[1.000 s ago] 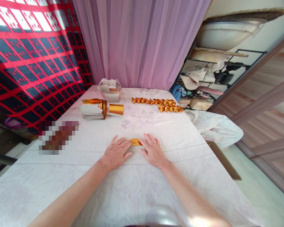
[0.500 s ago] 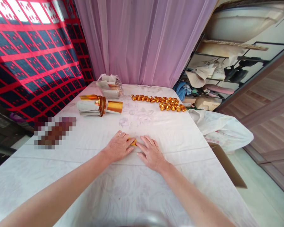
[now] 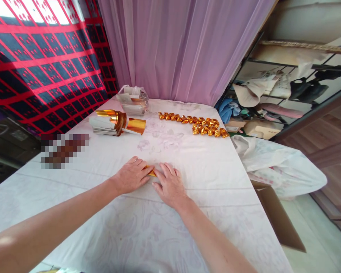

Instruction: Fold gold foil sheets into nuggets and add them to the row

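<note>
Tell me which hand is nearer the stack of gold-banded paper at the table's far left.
Left. The left hand lies flat on the table, on the same side as the paper stack, though well short of it. The right hand lies farther toward the other side. Both press a small gold piece.

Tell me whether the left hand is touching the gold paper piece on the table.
Touching. The head view shows the left hand with its fingertips lying on the gold paper piece, pressing it to the table; no gap shows.
</note>
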`<action>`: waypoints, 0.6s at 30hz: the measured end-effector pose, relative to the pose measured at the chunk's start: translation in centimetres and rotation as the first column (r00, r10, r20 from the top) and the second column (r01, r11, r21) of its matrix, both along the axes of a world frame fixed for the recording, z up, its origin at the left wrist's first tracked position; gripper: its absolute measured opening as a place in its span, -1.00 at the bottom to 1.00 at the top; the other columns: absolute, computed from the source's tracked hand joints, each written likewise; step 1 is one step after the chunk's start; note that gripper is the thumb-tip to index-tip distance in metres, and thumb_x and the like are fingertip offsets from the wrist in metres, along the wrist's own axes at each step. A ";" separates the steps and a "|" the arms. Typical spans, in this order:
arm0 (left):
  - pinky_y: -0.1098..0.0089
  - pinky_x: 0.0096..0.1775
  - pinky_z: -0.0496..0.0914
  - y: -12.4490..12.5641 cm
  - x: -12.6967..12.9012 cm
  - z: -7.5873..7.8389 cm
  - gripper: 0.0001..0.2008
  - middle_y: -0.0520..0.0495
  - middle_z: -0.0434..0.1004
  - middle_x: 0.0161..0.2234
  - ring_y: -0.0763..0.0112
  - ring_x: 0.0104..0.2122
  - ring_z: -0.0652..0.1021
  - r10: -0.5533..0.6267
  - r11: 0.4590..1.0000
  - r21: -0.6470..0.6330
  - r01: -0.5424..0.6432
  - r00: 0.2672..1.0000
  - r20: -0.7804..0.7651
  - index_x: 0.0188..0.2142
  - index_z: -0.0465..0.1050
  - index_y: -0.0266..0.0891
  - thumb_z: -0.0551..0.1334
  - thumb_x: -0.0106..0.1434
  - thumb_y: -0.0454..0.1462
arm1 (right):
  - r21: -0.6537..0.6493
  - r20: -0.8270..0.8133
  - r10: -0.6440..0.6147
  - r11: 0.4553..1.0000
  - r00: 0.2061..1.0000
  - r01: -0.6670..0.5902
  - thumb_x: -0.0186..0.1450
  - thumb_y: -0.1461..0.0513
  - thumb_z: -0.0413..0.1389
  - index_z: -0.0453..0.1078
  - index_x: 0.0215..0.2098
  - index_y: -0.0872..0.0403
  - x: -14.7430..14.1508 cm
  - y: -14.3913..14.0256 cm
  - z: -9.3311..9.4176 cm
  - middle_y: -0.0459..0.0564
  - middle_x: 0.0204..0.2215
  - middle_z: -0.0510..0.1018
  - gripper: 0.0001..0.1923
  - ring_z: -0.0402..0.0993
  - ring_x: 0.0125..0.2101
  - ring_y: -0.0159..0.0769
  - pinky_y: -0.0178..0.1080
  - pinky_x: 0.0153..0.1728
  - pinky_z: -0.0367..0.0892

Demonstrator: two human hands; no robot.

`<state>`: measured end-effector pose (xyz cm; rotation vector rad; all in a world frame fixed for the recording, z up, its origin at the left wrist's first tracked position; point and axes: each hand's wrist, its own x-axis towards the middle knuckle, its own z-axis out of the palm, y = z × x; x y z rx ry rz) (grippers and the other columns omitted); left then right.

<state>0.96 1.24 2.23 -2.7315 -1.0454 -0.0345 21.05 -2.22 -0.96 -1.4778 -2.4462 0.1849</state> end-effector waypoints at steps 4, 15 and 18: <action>0.15 -0.07 0.25 0.0 0.2 0.0 -0.67 -0.13 0.49 -0.24 0.20 -0.21 0.46 0.031 1.000 0.006 -0.031 1.000 -0.006 0.07 0.44 -0.21 0.15 0.37 -0.17 | 0.012 -0.009 0.019 1.000 1.000 -0.019 0.38 0.04 0.06 0.35 0.19 0.03 0.3 -0.3 -0.1 0.16 0.26 0.29 -0.54 0.10 0.26 -0.02 0.01 0.15 0.11; 0.17 -0.08 0.28 0.6 -0.4 -0.8 -0.70 -0.10 0.47 -0.27 0.23 -0.23 0.47 0.045 0.998 -0.043 -0.042 0.995 0.090 0.04 0.48 -0.15 0.14 0.39 -0.16 | 0.074 -0.072 0.019 0.997 0.997 -0.014 0.39 0.16 0.06 0.44 0.08 0.03 0.2 -0.3 -0.3 0.09 0.14 0.44 -0.67 0.23 0.17 -0.08 -0.03 0.09 0.17; 0.19 -0.09 0.29 0.8 -0.5 -1.3 -0.70 -0.08 0.48 -0.27 0.24 -0.24 0.47 0.058 0.996 -0.080 -0.048 0.989 0.135 0.05 0.47 -0.11 0.13 0.40 -0.15 | 0.083 -0.095 -0.034 0.996 0.995 0.042 0.37 0.18 0.10 0.52 -0.10 0.00 -0.2 0.4 -0.2 0.03 0.00 0.54 -0.80 0.36 0.03 -0.13 -0.10 -0.03 0.25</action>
